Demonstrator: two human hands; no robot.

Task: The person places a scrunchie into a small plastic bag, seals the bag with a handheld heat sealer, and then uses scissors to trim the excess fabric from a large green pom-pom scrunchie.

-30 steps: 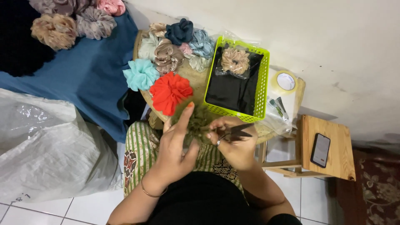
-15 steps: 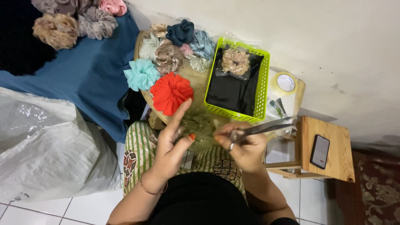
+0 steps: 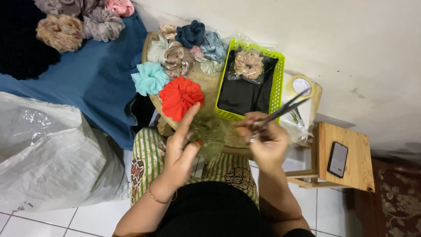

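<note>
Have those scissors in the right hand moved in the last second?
Yes. The scissors were low and level between the hands; now their tips swing up and right, toward the tape roll beside the green basket.

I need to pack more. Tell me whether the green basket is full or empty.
Neither: the green basket holds black fabric along its bottom and one bagged beige scrunchie on top, with room left.

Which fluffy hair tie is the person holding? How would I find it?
Start at the bright green basket on the small round table. Just below its near corner, the left hand pinches a fluffy scrunchie, while the right hand holds scissors. It is the only olive-green one, and it is off the table, unlike the red scrunchie.
</note>
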